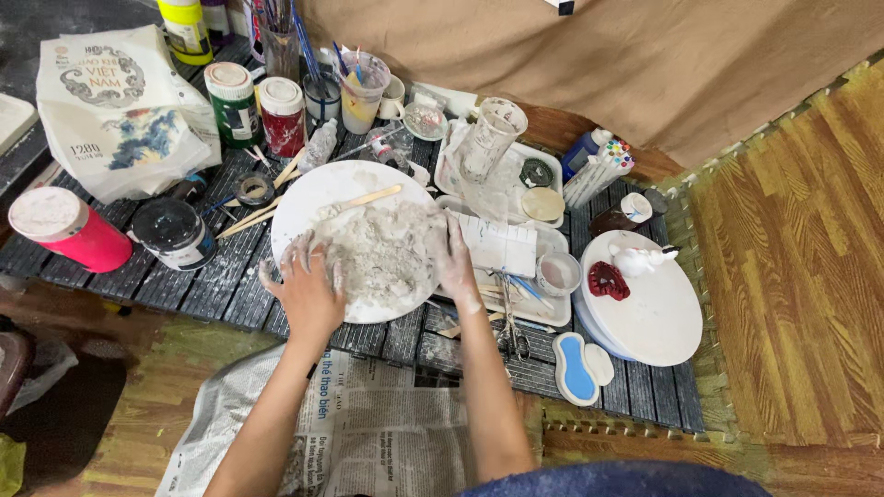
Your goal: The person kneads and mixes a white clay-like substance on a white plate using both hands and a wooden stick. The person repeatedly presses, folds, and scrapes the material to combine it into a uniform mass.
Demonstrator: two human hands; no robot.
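Note:
A round white plate [318,189] sits on a dark slatted board [198,285] and holds a lumpy mass of pale grey paste [379,253]. My left hand [306,283], smeared with the paste, presses on the lump's left side. My right hand [453,258], also coated, cups its right side. A wooden stick [368,198] lies on the plate behind the lump.
Paint jars [235,101], a pink tub [69,228], a black-lidded jar [173,232], brush cups [361,87] and a plastic bag [115,110] stand at the back left. White trays [543,317], scissors [511,327], a round white turntable [658,313] with small figures and newspaper [368,423] lie nearby.

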